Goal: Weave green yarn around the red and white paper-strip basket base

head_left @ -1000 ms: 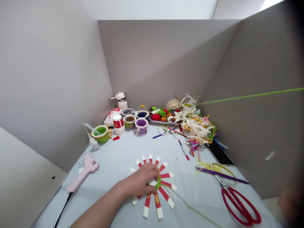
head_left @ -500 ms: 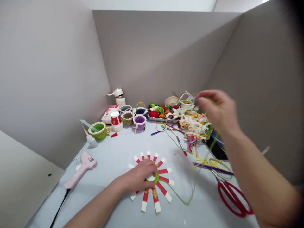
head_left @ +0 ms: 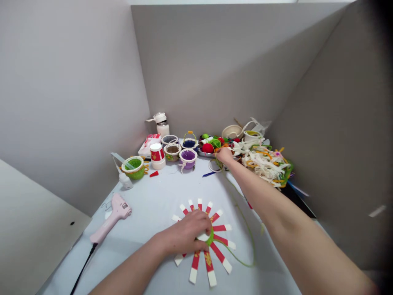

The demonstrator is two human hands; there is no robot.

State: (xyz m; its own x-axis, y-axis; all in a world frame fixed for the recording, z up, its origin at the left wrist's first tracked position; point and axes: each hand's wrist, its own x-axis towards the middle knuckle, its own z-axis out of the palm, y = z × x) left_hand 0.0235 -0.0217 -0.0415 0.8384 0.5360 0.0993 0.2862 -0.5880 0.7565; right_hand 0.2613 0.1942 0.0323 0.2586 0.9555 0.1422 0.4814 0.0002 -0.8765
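A paper cup (head_left: 210, 262), cut into red and white strips, lies spread out like a sunburst on the table. Green yarn (head_left: 211, 239) is wound about its round white centre. My left hand (head_left: 196, 229) grips that centre, thumb and fingers bent around it. From there a loose green strand (head_left: 252, 246) runs out to the right and back up the table. My right hand (head_left: 225, 155) reaches to the front edge of the tray (head_left: 205, 154) of yarn balls. Its fingers are closed on the green strand, though their tips are partly hidden.
A pink glue gun (head_left: 110, 219) lies at left, near a glue bottle (head_left: 125, 180) and a green basket (head_left: 135, 169). Several small baskets (head_left: 188, 159) and a red-and-white cup (head_left: 157, 155) stand at the back. White scraps (head_left: 264, 164) are heaped at right.
My right hand has gone from raised at the right to low by the yarn tray, farther forward. My left hand stays on the cup. The view has shifted slightly; my right arm now covers the scissors.
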